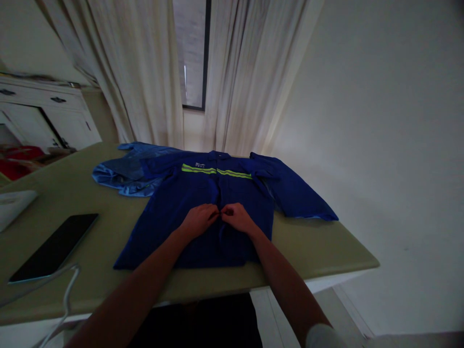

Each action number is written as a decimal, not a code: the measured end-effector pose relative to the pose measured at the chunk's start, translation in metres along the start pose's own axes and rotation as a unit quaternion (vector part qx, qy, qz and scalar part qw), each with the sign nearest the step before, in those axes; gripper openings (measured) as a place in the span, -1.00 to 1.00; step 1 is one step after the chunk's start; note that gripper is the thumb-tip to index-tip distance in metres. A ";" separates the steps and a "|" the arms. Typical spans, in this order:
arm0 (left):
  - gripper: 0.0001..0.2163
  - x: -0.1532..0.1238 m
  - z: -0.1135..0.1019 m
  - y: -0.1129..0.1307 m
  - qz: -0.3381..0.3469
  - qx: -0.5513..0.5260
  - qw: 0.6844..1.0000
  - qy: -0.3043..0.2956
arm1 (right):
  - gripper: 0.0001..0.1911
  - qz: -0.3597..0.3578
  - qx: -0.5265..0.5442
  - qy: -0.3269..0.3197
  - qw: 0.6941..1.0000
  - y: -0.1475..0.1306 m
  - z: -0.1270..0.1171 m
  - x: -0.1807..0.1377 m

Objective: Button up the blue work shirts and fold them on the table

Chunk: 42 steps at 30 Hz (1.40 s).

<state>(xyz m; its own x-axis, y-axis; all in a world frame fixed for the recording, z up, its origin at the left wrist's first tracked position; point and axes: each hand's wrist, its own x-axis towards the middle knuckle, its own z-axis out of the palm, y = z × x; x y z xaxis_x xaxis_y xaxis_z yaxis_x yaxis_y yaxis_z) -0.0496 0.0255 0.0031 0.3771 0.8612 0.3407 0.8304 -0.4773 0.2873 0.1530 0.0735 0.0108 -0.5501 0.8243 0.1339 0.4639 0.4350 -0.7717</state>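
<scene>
Blue jacket (192, 191), one; two hands (200, 218) (237, 217) pinch it.

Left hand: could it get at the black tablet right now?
Probably yes: the black tablet lies uncovered on the table, with a white cable by its near end. The left hand is at the blue jacket, so it would need freeing first.

The dark blue jacket (197, 191) lies spread out on the table (308, 246), front side up. Its collar (219, 155) points to twelve o'clock, its bottom edge to six. One sleeve (297, 188) reaches out to three. A bright yellow-green stripe (234, 173) crosses the chest.
</scene>
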 end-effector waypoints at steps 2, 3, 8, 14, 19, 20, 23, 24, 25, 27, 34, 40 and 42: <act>-0.92 -0.001 -0.001 -0.001 0.010 0.018 1.000 0.000 | -0.88 0.009 0.013 -0.001 1.000 0.002 0.001 0.000; -0.91 -0.001 -0.002 -0.001 0.018 0.034 0.999 0.000 | -0.88 0.012 0.017 -0.004 1.000 0.002 0.001 0.000; -0.88 -0.001 -0.005 0.005 0.118 0.135 0.984 -0.002 | -0.87 0.036 0.032 -0.021 0.999 0.001 -0.001 -0.001; -0.88 -0.001 -0.005 0.012 0.106 0.145 0.984 0.020 | -0.87 0.066 0.068 -0.041 0.995 -0.003 -0.002 -0.002; -0.90 -0.002 -0.002 0.010 0.055 0.147 0.988 0.007 | -0.82 0.073 0.139 -0.043 0.987 -0.001 -0.001 0.000; -0.91 -0.002 -0.001 0.010 0.043 0.133 0.990 0.006 | -0.85 0.068 0.146 -0.045 0.986 0.000 -0.001 0.000; -0.87 -0.001 0.000 0.008 0.030 0.075 0.997 0.006 | -0.95 0.052 0.162 -0.052 0.984 0.006 0.000 0.001; -0.85 -0.001 0.000 0.007 0.033 0.060 0.998 0.007 | -0.94 0.047 0.167 -0.052 0.984 0.008 0.000 0.000; -0.84 -0.001 0.000 0.006 0.037 0.046 0.998 0.009 | -0.94 0.042 0.169 -0.053 0.983 0.010 0.000 0.000; -0.82 -0.001 -0.001 0.003 0.038 0.015 0.999 0.015 | -0.94 0.031 0.165 -0.056 0.984 0.012 0.000 0.000; -0.75 -0.001 0.001 0.001 0.004 -0.134 0.990 0.032 | -0.95 -0.007 0.079 -0.018 0.997 0.010 -0.002 0.002; -0.81 0.003 0.000 0.004 -0.090 -0.208 0.974 0.027 | -0.96 -0.078 -0.042 0.010 0.996 0.005 0.000 0.000; -0.87 0.004 -0.001 0.003 -0.099 -0.229 0.968 0.025 | -0.96 -0.076 -0.059 0.010 0.995 0.003 0.000 0.000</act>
<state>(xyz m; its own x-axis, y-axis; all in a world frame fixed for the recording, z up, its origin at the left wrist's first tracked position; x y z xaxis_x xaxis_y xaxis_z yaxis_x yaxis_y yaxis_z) -0.0464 0.0274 0.0060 0.1984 0.9398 0.2783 0.6120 -0.3406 0.7138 0.1543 0.0748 0.0080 -0.6070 0.7523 0.2561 0.4556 0.5935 -0.6635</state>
